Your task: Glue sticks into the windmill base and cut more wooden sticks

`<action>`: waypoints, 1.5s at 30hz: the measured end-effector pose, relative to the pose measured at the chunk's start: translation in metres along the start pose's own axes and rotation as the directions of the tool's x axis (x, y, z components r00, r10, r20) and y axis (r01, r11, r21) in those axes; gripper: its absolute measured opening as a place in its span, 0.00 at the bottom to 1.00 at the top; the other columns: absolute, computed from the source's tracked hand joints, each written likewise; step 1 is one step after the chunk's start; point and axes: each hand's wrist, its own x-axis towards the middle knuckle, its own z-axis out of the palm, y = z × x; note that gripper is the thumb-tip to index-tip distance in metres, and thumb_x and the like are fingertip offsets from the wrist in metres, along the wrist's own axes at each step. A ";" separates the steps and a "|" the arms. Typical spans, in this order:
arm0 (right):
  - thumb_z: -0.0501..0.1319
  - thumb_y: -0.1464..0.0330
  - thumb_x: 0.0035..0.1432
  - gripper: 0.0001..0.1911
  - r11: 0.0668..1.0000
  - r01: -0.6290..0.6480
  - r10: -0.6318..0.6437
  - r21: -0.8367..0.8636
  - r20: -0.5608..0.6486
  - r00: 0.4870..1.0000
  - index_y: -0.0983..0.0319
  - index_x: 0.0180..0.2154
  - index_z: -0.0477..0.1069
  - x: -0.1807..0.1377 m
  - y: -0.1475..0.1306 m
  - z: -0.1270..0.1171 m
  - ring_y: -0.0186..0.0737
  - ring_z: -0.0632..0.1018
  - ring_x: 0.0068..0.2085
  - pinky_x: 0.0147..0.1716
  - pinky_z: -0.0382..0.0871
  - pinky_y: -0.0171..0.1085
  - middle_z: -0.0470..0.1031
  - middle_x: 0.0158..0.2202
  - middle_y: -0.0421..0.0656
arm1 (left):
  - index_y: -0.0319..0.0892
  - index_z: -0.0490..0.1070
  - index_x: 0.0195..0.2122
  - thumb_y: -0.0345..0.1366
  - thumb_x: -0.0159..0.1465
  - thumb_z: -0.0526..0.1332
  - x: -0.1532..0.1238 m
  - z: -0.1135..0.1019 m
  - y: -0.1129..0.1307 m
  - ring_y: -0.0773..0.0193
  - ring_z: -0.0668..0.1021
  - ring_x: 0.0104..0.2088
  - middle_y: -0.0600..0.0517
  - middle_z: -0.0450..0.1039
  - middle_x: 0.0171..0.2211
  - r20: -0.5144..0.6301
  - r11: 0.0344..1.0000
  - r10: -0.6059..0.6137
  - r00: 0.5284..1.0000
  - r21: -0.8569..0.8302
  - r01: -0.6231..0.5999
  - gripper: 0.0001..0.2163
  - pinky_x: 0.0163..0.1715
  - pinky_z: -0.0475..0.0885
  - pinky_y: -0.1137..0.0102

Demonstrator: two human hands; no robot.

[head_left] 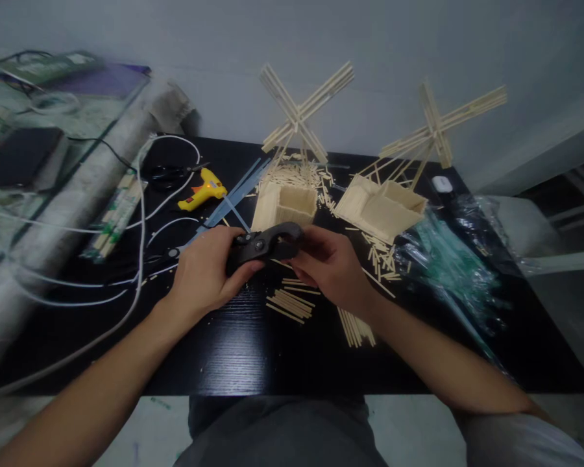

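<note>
My left hand (207,266) is closed around the handles of black hand cutters (260,245) with a round pivot bolt and a curved jaw, held above the table. Close by the jaws, my right hand (328,263) has its fingers pinched together; whatever is between them is hidden. Just behind the tool stands a model windmill (292,204) of thin wooden sticks with an open box base and crossed blades. A second stick windmill (389,207) tilts to its right. Below my hands lie short cut wooden sticks (291,305) and another small bundle (355,327).
A yellow hot glue gun (202,191) lies at the left beside clear glue sticks (238,194), black-handled scissors (168,174) and a white cable (141,253). Packaged sticks (114,217) lie farther left. Clear plastic wrapping (448,259) covers the right side of the black table (233,350).
</note>
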 end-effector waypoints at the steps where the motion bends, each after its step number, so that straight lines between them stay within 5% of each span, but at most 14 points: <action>1: 0.75 0.60 0.53 0.17 1.000 -0.010 0.010 0.006 0.006 1.000 0.64 0.35 0.75 0.000 0.000 0.000 0.24 0.66 0.18 0.16 0.58 0.28 0.71 0.21 0.32 | 0.40 0.69 0.49 0.55 0.68 0.53 0.000 0.000 0.001 0.52 0.77 0.40 0.45 0.76 0.40 -0.003 1.000 -0.007 1.000 0.009 0.007 0.22 0.40 0.70 0.61; 16: 0.73 0.62 0.56 0.14 0.999 -0.051 0.051 -0.004 0.013 0.999 0.62 0.37 0.72 -0.002 0.000 0.000 0.27 0.69 0.14 0.12 0.62 0.28 0.72 0.18 0.31 | 0.41 0.69 0.48 0.55 0.67 0.55 0.001 0.001 0.010 0.49 0.76 0.42 0.43 0.75 0.42 -0.019 0.983 -0.086 0.996 0.159 0.088 0.22 0.41 0.69 0.59; 24: 0.73 0.60 0.57 0.15 0.999 -0.045 0.045 -0.028 0.002 0.999 0.63 0.33 0.73 -0.003 -0.002 0.000 0.25 0.67 0.14 0.11 0.61 0.26 0.70 0.17 0.32 | 0.42 0.71 0.42 0.57 0.68 0.52 -0.002 0.000 0.010 0.54 0.78 0.33 0.48 0.76 0.33 0.056 0.978 -0.160 0.986 0.144 0.150 0.22 0.30 0.64 0.64; 33: 0.72 0.60 0.58 0.15 1.000 -0.025 0.025 0.001 0.030 0.999 0.63 0.34 0.73 -0.001 -0.001 -0.001 0.25 0.68 0.14 0.11 0.62 0.26 0.71 0.18 0.32 | 0.40 0.71 0.49 0.58 0.68 0.50 0.000 0.003 0.005 0.49 0.79 0.42 0.43 0.78 0.42 0.027 0.995 -0.077 0.997 0.063 0.075 0.25 0.41 0.71 0.59; 45: 0.74 0.62 0.55 0.14 1.000 -0.027 0.027 -0.013 0.003 1.000 0.62 0.37 0.74 0.000 0.003 -0.002 0.25 0.67 0.14 0.11 0.61 0.26 0.71 0.18 0.30 | 0.41 0.70 0.49 0.56 0.68 0.52 0.000 0.002 0.006 0.50 0.79 0.42 0.44 0.78 0.42 0.029 0.995 -0.092 0.995 0.038 0.091 0.24 0.41 0.72 0.60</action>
